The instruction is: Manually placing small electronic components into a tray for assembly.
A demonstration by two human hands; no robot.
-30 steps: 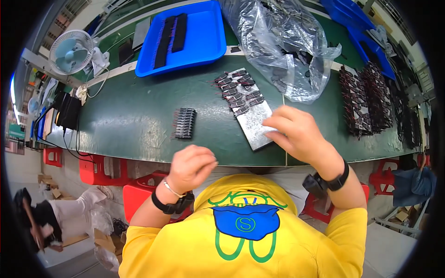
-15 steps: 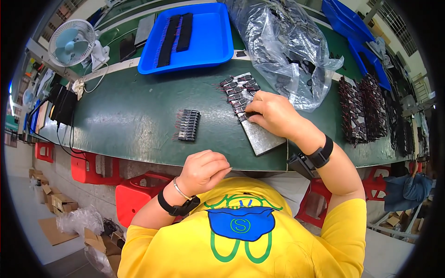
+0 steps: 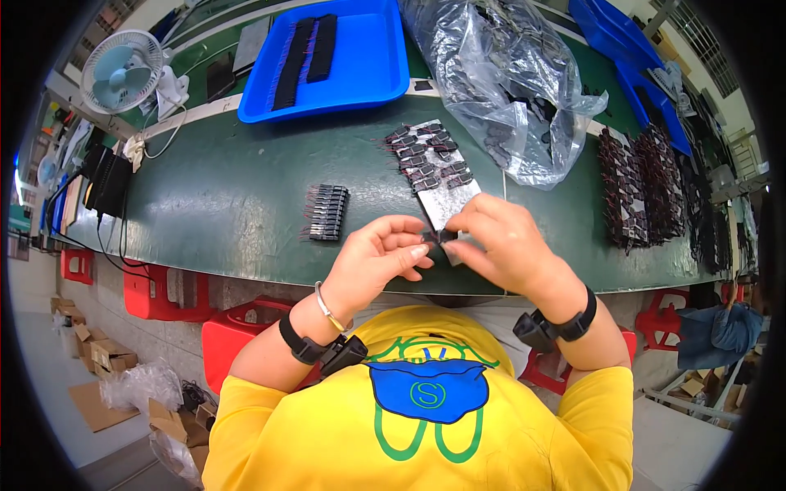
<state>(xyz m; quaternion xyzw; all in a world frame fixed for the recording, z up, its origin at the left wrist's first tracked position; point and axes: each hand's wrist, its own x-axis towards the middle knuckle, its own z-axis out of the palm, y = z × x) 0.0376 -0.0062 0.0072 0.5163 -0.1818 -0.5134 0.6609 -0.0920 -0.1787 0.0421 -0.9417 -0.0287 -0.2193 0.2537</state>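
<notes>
Close to the table's front edge my hands meet over the near end of a grey metal plate (image 3: pixel 449 201). My left hand (image 3: pixel 378 255) is closed, thumb and fingertips at a small black part (image 3: pixel 431 237). Opposite it, my right hand (image 3: pixel 506 245) pinches at the same spot; fingers partly hide what is held there. Small black parts with thin dark-red wires (image 3: pixel 419 155) lie in rows on the plate's far portion. To the left, a neat stack of similar black parts with wire ends (image 3: pixel 329 213) rests on the green table (image 3: pixel 237 196).
Beyond stands a blue tray (image 3: pixel 368 49) holding black strips of parts. A clear plastic bag (image 3: pixel 532 123) with black parts lies at the back right. More wired parts (image 3: pixel 626 192) sit far right. A fan (image 3: pixel 123 74) and a black box (image 3: pixel 108 184) are at the left.
My right hand has drawn back from the plate's rows toward the front edge. My left hand has come up and right to meet it. The lower row on the plate has fewer parts.
</notes>
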